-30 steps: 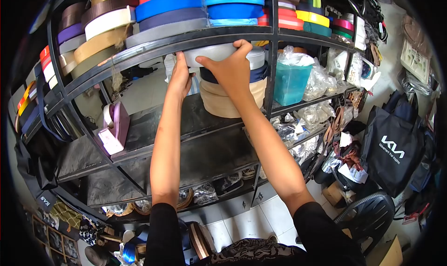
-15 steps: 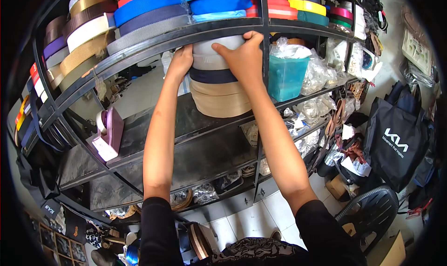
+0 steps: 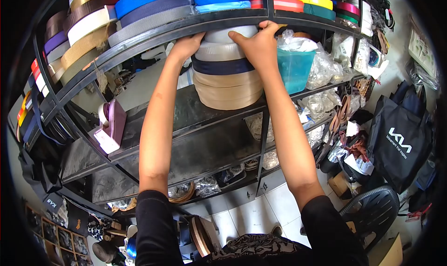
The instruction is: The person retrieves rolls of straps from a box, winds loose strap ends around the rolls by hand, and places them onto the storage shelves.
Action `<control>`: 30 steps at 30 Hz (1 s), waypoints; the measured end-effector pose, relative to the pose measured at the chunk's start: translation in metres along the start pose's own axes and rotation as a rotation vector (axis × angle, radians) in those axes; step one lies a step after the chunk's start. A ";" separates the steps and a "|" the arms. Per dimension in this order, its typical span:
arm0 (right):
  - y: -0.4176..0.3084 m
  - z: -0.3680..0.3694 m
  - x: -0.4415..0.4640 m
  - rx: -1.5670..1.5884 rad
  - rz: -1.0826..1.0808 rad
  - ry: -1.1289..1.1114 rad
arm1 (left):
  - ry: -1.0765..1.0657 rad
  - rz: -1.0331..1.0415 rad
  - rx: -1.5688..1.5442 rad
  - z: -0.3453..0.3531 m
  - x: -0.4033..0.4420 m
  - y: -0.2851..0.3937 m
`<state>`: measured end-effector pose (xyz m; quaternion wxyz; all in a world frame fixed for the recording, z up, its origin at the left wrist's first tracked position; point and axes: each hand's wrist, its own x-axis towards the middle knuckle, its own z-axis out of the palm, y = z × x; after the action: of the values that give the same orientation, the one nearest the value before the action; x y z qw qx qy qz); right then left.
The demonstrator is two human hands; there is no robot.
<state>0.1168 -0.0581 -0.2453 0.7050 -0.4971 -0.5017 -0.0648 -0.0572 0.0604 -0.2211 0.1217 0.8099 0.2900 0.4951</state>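
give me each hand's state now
Left hand: holding the left side of the top pale roll.
Right hand: holding its right side, thumb across the front.

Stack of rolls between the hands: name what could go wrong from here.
The right hand is close to the upper shelf bar, so raising the pale top roll could pinch it. The stack stands near the front edge of its shelf, so a knock might topple it.

Pale grey ribbon roll (image 3: 228,35), roughly level, atop stacked rolls (image 3: 228,87).
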 end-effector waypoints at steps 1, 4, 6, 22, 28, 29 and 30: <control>0.002 0.002 0.000 -0.016 -0.033 0.020 | 0.008 0.010 -0.024 0.001 0.002 -0.006; -0.001 0.000 -0.003 0.006 -0.033 -0.006 | 0.020 -0.033 -0.102 0.004 -0.004 -0.004; -0.005 -0.010 -0.006 0.116 0.099 -0.130 | 0.031 -0.021 -0.159 0.004 -0.016 0.006; 0.037 -0.070 -0.110 0.718 0.256 -0.372 | -0.077 -0.256 -0.023 -0.043 -0.208 0.044; 0.045 -0.025 -0.241 0.673 0.523 -1.127 | -0.188 -0.488 0.203 -0.090 -0.345 0.066; 0.042 -0.019 -0.263 0.649 0.527 -1.260 | -0.169 -0.568 0.222 -0.101 -0.366 0.073; 0.043 -0.013 -0.285 0.629 0.525 -1.422 | -0.117 -0.646 0.234 -0.112 -0.391 0.078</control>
<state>0.0113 -0.1627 -0.4927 0.3172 -0.2998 -0.6907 0.5766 -0.2608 -0.2436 -0.4158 0.1951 0.7118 0.5787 0.3469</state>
